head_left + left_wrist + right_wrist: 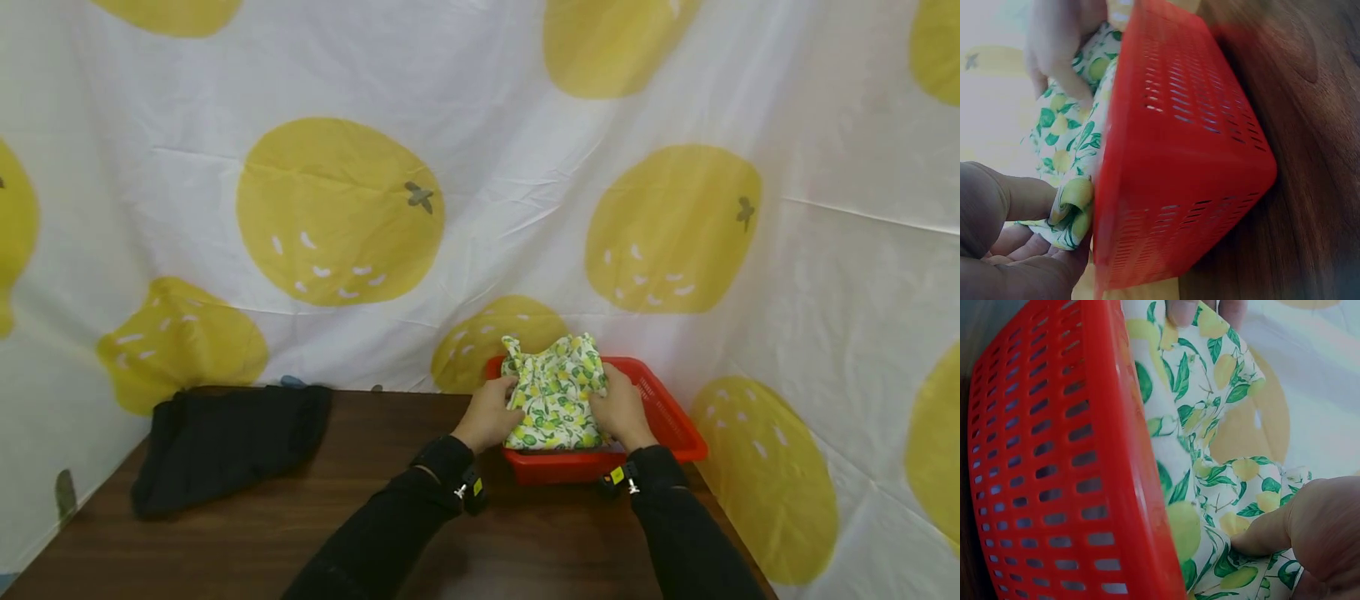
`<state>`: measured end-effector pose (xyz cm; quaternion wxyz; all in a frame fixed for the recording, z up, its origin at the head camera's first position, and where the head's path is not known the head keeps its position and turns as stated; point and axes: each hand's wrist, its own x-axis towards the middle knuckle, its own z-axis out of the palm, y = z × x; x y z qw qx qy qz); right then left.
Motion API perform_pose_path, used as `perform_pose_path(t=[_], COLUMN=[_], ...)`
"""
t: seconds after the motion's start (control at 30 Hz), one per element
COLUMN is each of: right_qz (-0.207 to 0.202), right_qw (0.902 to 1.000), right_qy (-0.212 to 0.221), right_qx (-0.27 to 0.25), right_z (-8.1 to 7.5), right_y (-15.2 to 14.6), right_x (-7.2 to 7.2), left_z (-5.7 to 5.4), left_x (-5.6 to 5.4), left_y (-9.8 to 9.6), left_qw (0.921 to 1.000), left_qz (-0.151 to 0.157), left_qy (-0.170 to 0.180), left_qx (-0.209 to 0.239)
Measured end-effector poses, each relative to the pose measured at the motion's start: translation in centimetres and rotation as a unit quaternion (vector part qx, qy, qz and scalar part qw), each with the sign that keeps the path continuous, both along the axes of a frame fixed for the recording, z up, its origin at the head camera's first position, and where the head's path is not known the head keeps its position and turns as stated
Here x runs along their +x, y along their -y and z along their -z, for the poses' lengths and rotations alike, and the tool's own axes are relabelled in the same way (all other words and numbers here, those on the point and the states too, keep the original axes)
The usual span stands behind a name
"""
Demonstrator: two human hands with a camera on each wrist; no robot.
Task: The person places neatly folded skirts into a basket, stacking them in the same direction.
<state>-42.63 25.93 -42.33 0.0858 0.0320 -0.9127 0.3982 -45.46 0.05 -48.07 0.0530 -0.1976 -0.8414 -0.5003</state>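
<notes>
Brown tabletop [225, 546] lies below the left hand [487, 415] and right hand [622, 408], which pinch both sides of the lemon cloth [555, 402] between them at the red basket [555, 472], a good hold for something likely soft and light.

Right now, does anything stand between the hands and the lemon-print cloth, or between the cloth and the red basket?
Nothing visible does: the left hand and right hand both hold the cloth directly. It is at the open top of the red basket, no obstacle showing; what lies beneath is hidden.
</notes>
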Motion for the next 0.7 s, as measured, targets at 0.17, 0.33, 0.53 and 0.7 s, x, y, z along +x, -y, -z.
perform_pose_path(t=[0.17,0.33,0.53,0.7], right_qz=[0.03,0.063,0.052,0.027], right_qw=[0.9992,0.9926,0.9907,0.9942], right_qy=[0.024,0.037,0.019,-0.016], right_qx=[0.011,0.097,0.124,0.103], right_z=[0.5,1.2,1.6,1.8], right_y=[-0.6,-0.6,0.1,1.6], right_x=[-0.4,0.1,1.2,2.6], left_z=[-3.4,-3.3,-2.2,-1.3], left_x=[3.8,5.4,6.5,7.2], left_y=[-0.5,0.9,4.0,7.0], left_qw=[0.9996,0.9962,0.9957,0.9947], left_qz=[-0.008,-0.042,-0.037,-0.043], left_qy=[-0.003,-0.055,-0.076,-0.083], left_qx=[-0.028,-0.053,-0.038,-0.042])
